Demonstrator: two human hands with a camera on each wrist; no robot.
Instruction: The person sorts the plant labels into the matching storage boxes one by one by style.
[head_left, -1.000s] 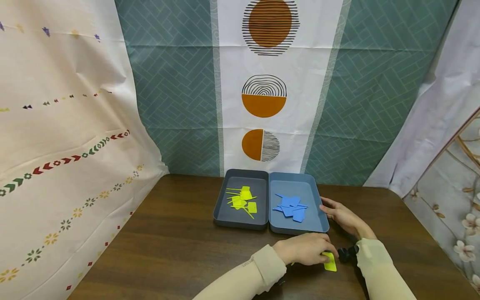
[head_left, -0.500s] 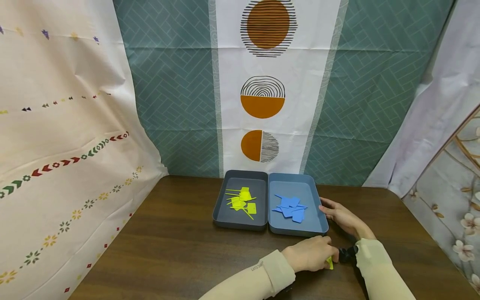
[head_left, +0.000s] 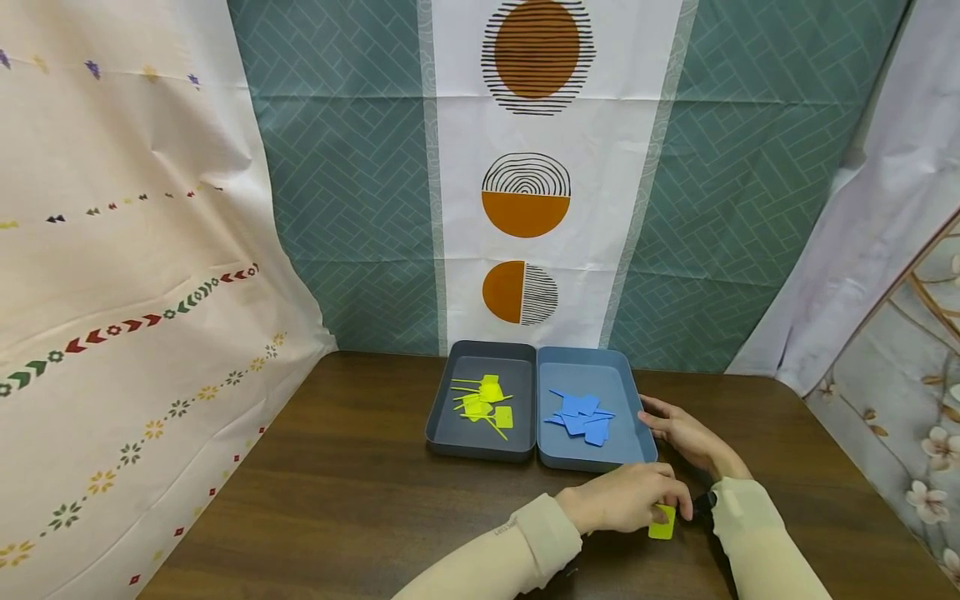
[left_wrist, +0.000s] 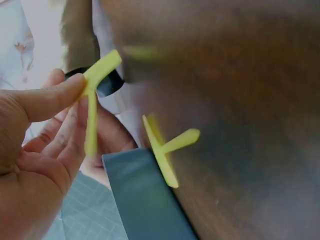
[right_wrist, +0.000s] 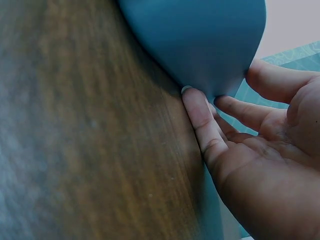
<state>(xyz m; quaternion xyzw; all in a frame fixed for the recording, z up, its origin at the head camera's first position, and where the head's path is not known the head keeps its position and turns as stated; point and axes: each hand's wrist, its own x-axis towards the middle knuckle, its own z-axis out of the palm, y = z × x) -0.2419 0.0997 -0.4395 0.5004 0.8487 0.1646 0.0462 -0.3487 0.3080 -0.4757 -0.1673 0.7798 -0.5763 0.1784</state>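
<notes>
My left hand [head_left: 626, 500] is in front of the blue tray [head_left: 592, 356] and pinches a yellow T-shaped plant label [head_left: 662, 523] between thumb and fingers. In the left wrist view its stem hangs along the fingers of the left hand [left_wrist: 40, 145]. Another yellow plant label [left_wrist: 162, 152] appears there beside the tray's edge [left_wrist: 135, 180]. At the tray's right side is my right hand [head_left: 686, 437]. In the right wrist view the fingertips and thumb of the right hand [right_wrist: 265, 135] touch the outside of the blue tray wall [right_wrist: 200, 40], fingers mostly straight.
Several blue labels [head_left: 581, 414] lie piled in the blue tray. To its left, touching it, stands a dark grey tray [head_left: 480, 446] with several yellow labels [head_left: 483, 398]. Both rest on the brown wooden table [head_left: 360, 467], with a patterned curtain [head_left: 360, 250] behind.
My left hand has turned, shifting first right and then slightly back, with the yellow plant label held throughout; its flat face shows again. The right hand stays at the blue tray's side.
</notes>
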